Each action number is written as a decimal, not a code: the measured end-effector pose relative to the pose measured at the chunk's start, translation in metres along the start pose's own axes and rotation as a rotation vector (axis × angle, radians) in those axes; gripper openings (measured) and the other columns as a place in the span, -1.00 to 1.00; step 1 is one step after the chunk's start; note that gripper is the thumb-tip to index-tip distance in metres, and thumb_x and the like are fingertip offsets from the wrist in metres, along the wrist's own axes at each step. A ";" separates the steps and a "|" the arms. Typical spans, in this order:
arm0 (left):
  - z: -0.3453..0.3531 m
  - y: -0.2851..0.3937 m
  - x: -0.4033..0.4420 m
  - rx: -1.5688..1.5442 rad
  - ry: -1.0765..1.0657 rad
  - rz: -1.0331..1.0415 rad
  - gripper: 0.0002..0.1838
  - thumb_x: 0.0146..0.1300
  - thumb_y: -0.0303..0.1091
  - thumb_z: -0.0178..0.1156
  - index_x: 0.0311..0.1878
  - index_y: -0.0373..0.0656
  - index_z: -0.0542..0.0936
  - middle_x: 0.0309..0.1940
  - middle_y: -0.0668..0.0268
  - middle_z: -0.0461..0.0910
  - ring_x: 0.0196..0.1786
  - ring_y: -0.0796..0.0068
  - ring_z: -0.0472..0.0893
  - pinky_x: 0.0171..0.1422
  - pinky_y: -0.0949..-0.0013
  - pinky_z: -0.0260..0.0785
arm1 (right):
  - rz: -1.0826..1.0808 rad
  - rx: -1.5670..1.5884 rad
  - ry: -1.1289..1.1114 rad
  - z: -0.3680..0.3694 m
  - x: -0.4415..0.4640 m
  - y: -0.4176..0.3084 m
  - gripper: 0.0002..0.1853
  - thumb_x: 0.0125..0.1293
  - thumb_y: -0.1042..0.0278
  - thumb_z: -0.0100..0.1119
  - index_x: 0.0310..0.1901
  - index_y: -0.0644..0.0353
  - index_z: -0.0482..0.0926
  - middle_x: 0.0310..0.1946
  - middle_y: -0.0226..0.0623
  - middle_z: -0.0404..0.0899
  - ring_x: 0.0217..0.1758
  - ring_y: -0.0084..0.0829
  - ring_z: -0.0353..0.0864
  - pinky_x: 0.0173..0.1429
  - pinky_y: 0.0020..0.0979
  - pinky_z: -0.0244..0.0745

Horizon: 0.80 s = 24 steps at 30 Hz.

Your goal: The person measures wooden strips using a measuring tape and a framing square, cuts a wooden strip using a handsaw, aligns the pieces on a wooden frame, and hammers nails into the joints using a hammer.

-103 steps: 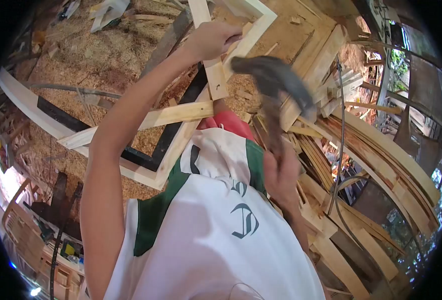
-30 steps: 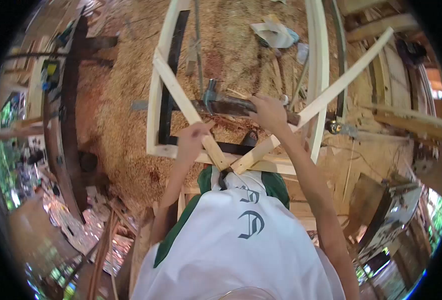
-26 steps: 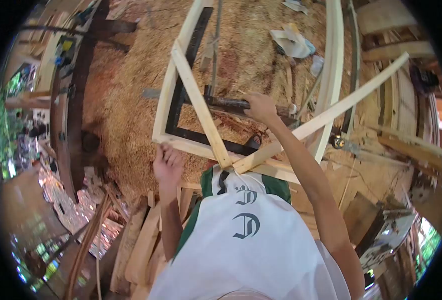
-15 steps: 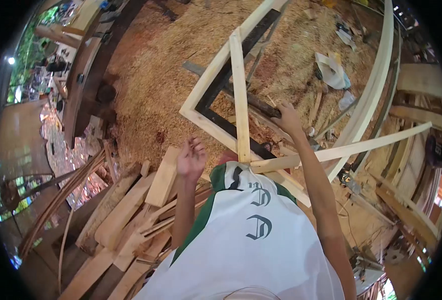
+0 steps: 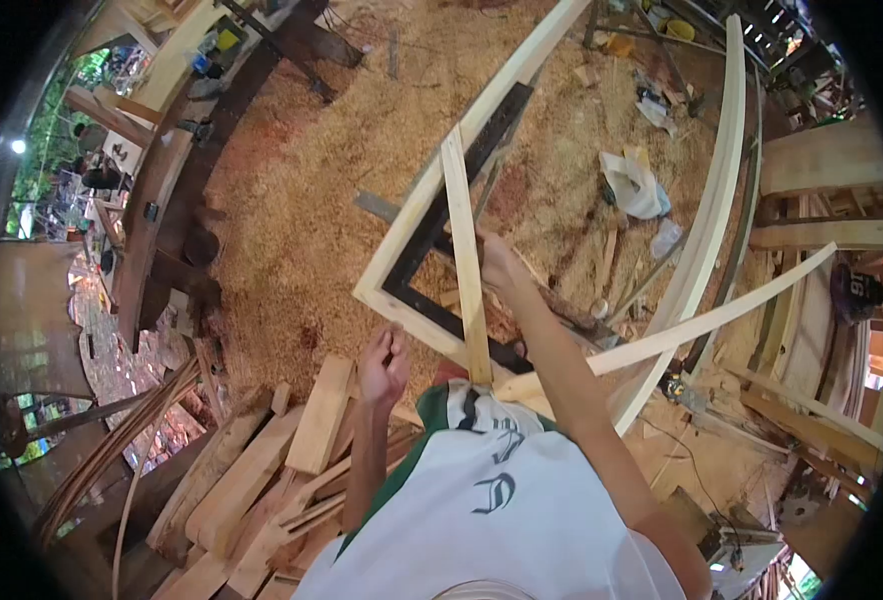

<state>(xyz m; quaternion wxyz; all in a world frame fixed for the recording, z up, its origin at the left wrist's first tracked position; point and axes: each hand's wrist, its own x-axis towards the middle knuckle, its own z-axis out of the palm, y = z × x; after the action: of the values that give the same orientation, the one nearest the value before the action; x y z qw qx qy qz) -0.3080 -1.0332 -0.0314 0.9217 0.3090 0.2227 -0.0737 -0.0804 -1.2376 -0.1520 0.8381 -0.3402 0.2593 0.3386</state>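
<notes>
A pale wooden frame (image 5: 417, 330) stretches ahead of me, with a dark inner strip (image 5: 432, 312) along its corner. A slanting wooden brace (image 5: 466, 250) crosses that corner. Just right of the brace is my right hand (image 5: 503, 268), over a dark wooden bar (image 5: 552, 302); its fingertips are partly hidden and its grip is unclear. My left hand (image 5: 385, 368) is below the frame's near edge, empty, with loosely bent fingers apart. Its fingertips come close to the frame; contact is hard to make out.
Cut boards (image 5: 322, 415) lie piled at lower left. Long curved pale strips (image 5: 714, 225) run along the right, and another strip (image 5: 702, 322) crosses them. Wood shavings (image 5: 292, 220) cover the ground. A white plastic bag (image 5: 634, 183) lies beyond the frame. A workbench (image 5: 157, 225) stands left.
My right hand has moved left along the dark bar, close to the brace. My left hand has come nearer the frame's lower edge. The view has shifted, so the frame appears lower.
</notes>
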 end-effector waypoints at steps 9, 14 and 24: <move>-0.023 -0.012 -0.050 -0.321 0.131 -0.018 -0.81 0.56 -0.50 -0.08 0.14 -0.18 0.41 -0.29 0.31 0.47 -0.63 0.68 0.31 -0.53 0.64 0.27 | 0.036 -0.261 0.022 0.010 0.068 -0.025 -0.74 0.51 0.23 0.13 -0.14 0.28 0.63 -0.37 -0.19 0.69 -0.38 -0.27 0.73 -0.27 -0.17 0.78; -0.008 -0.022 -0.043 -0.061 0.291 -0.114 -0.89 0.51 -0.52 0.00 0.00 -0.08 0.42 -0.30 0.34 0.51 -0.51 0.69 0.34 -0.43 0.57 0.19 | -0.085 -0.627 0.022 0.005 0.068 -0.032 -0.78 0.44 0.43 0.22 -0.05 0.45 0.63 -0.25 -0.03 0.75 -0.25 -0.22 0.81 -0.20 -0.17 0.80; 0.021 0.033 0.081 1.558 0.379 0.451 -0.58 0.46 -0.03 0.23 0.13 -0.17 0.51 -0.23 0.29 0.63 -0.20 0.31 0.63 -0.13 0.21 0.44 | -0.079 -1.071 -0.052 -0.069 -0.034 -0.006 -0.75 0.40 0.30 0.23 -0.16 0.38 0.70 -0.34 -0.12 0.73 -0.25 -0.31 0.74 -0.18 -0.35 0.65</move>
<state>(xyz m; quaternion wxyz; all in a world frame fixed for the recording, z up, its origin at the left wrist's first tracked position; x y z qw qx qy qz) -0.2193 -1.0196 -0.0363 0.3834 0.9028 0.1921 0.0330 -0.1119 -1.3059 -0.1705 0.5656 -0.7211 0.0166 0.3998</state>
